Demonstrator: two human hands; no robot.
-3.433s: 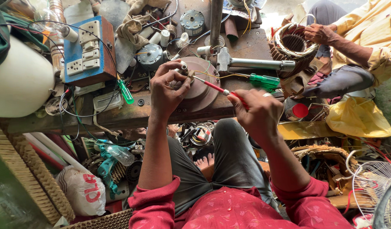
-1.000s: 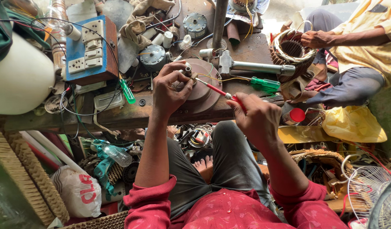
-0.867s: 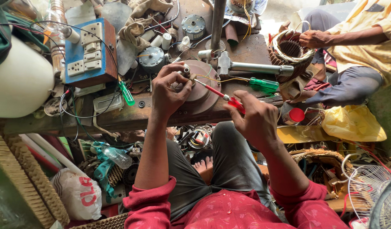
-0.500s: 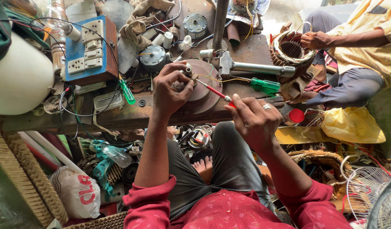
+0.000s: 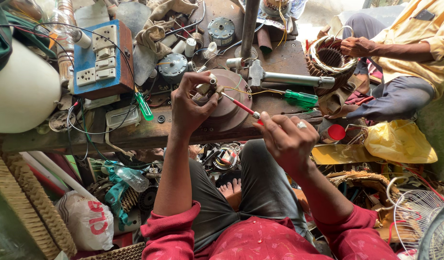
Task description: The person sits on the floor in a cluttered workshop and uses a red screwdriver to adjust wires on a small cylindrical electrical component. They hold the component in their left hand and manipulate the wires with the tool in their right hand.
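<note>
White sack with red lettering (image 5: 89, 222) under the bench, yellow bag (image 5: 400, 142) right.

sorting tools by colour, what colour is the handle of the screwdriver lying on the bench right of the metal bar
Translucent green, seen in the head view: the screwdriver.

A blue socket board (image 5: 102, 60) sits on the workbench (image 5: 135, 132), green screwdrivers (image 5: 301, 97) lying nearby. A co-worker's hand (image 5: 354, 46) grips a wound coil (image 5: 330, 57).
</note>
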